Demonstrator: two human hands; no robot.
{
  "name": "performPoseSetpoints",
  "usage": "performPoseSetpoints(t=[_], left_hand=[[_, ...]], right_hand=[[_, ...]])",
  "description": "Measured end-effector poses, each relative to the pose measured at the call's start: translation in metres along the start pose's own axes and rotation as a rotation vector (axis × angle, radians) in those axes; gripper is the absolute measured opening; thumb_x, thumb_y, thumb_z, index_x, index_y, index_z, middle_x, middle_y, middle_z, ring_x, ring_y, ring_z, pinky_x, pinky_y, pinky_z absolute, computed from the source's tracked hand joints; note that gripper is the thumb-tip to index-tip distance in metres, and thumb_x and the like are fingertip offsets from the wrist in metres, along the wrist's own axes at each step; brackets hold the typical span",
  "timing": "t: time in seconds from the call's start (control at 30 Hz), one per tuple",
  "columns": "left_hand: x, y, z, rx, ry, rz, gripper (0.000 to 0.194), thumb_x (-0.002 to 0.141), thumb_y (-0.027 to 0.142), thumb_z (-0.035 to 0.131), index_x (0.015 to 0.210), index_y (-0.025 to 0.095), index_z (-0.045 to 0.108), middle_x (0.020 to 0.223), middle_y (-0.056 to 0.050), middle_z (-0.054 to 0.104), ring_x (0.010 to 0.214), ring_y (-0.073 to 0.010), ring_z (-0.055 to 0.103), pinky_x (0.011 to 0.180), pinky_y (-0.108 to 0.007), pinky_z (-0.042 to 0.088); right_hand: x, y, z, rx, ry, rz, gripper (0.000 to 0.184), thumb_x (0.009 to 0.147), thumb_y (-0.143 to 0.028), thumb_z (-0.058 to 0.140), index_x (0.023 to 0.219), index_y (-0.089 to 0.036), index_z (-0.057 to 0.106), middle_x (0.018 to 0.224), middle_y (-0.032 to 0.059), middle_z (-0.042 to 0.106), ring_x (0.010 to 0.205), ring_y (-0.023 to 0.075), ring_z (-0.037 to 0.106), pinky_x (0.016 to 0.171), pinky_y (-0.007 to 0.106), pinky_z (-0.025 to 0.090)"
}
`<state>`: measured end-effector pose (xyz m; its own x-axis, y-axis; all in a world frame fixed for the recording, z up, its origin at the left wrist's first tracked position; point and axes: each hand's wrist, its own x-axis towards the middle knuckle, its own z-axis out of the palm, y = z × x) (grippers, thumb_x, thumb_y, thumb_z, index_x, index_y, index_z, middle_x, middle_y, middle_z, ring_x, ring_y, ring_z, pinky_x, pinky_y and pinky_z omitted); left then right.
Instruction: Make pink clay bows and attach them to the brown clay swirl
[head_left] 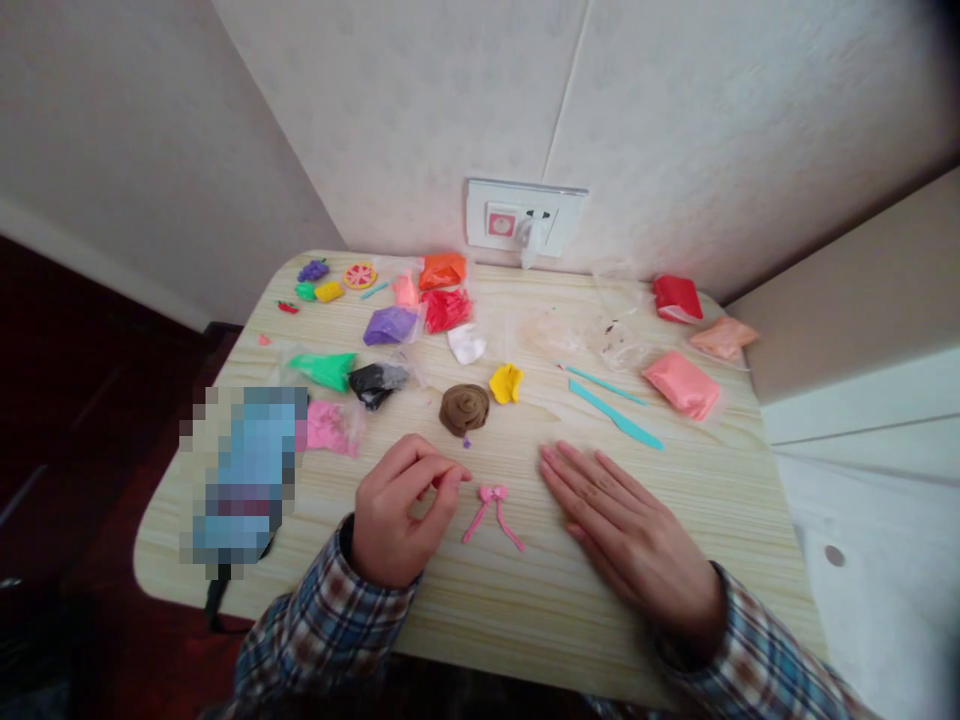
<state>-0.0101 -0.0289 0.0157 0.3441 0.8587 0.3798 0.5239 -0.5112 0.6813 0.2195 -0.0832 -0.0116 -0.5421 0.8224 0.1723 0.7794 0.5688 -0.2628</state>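
Observation:
On the table, a small pink clay bow [493, 494] with two trailing ribbon ends lies between my hands. Just left of it, my left hand [405, 510] is closed in a pinch, thumb and index finger together; whatever may be between the tips is hidden or too small to name. My right hand [622, 520] lies flat on the tabletop, palm down, fingers stretched out, right of the bow. Beyond the left fingertips sit a coiled brown clay piece [464, 409], a tiny purple bit [466, 441] and a yellow clay lump [506, 383].
Bags of green [326, 370], black [377, 384] and pink clay [330, 428] lie left, near a pixelated blue object [247, 470]. Finished pieces, including a pizza [359, 276], stand at the back left. A turquoise knife [616, 414] and pink packets [682, 384] are right. A wall socket [525, 220] faces me.

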Motion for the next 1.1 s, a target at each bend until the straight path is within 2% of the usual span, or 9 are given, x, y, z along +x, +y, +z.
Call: performPoseSetpoints(t=[0.07, 0.23, 0.33, 0.5, 0.67, 0.87, 1.1], left_hand=[[0.000, 0.000, 0.000, -0.007, -0.013, 0.018, 0.019, 0.083, 0.009, 0.052, 0.073, 0.011, 0.067, 0.064, -0.004, 0.059, 0.060, -0.0115, 0.055, 0.052, -0.022, 0.044], [-0.002, -0.001, 0.000, -0.021, -0.053, 0.034, 0.019, 0.085, 0.010, 0.052, 0.073, 0.013, 0.066, 0.064, -0.004, 0.062, 0.059, -0.0114, 0.054, 0.053, -0.022, 0.044], [-0.002, -0.001, 0.000, -0.013, -0.040, 0.034, 0.019, 0.085, 0.011, 0.051, 0.072, 0.013, 0.065, 0.062, -0.003, 0.061, 0.055, -0.0108, 0.052, 0.051, -0.022, 0.042], [-0.002, -0.002, 0.000, -0.016, -0.052, 0.068, 0.020, 0.086, 0.012, 0.050, 0.071, 0.012, 0.064, 0.059, -0.003, 0.061, 0.052, -0.0106, 0.050, 0.050, -0.022, 0.041], [-0.002, -0.001, 0.000, -0.013, -0.057, 0.050, 0.020, 0.087, 0.013, 0.050, 0.072, 0.014, 0.064, 0.059, -0.002, 0.061, 0.052, -0.0107, 0.052, 0.050, -0.022, 0.042], [-0.002, 0.000, -0.001, 0.015, -0.062, 0.074, 0.021, 0.087, 0.014, 0.049, 0.072, 0.015, 0.063, 0.058, -0.001, 0.061, 0.051, -0.0104, 0.052, 0.049, -0.022, 0.042], [-0.004, 0.000, -0.001, 0.010, -0.082, 0.096, 0.021, 0.088, 0.014, 0.049, 0.074, 0.013, 0.065, 0.060, -0.002, 0.063, 0.053, -0.0111, 0.054, 0.052, -0.023, 0.043]], right_hand=[[0.000, 0.002, -0.001, -0.026, -0.024, -0.002, 0.059, 0.093, -0.019, 0.041, 0.148, -0.016, 0.018, 0.146, 0.0076, 0.040, 0.139, 0.0181, 0.029, 0.113, 0.042, 0.033], [0.010, 0.003, -0.001, -0.060, -0.048, -0.114, 0.053, 0.094, -0.020, 0.039, 0.145, -0.013, 0.027, 0.149, 0.0055, 0.035, 0.142, 0.0203, 0.024, 0.111, 0.045, 0.035], [0.006, 0.004, -0.003, -0.094, -0.032, -0.073, 0.054, 0.093, -0.019, 0.040, 0.145, -0.010, 0.026, 0.148, 0.0066, 0.037, 0.142, 0.0205, 0.022, 0.111, 0.047, 0.034], [0.010, 0.002, -0.003, -0.056, -0.059, -0.092, 0.055, 0.094, -0.020, 0.038, 0.146, -0.015, 0.023, 0.149, 0.0058, 0.036, 0.142, 0.0202, 0.024, 0.110, 0.047, 0.034], [0.003, 0.006, -0.005, -0.046, -0.016, -0.066, 0.057, 0.094, -0.020, 0.038, 0.147, -0.017, 0.020, 0.145, 0.0066, 0.042, 0.140, 0.0209, 0.029, 0.110, 0.048, 0.034], [0.004, 0.006, -0.005, -0.011, -0.071, -0.077, 0.057, 0.093, -0.015, 0.035, 0.148, -0.018, 0.019, 0.148, 0.0058, 0.036, 0.141, 0.0195, 0.026, 0.110, 0.047, 0.034], [0.003, 0.004, -0.002, -0.056, -0.047, -0.047, 0.057, 0.092, -0.016, 0.038, 0.147, -0.017, 0.021, 0.149, 0.0057, 0.036, 0.141, 0.0202, 0.026, 0.110, 0.047, 0.034]])
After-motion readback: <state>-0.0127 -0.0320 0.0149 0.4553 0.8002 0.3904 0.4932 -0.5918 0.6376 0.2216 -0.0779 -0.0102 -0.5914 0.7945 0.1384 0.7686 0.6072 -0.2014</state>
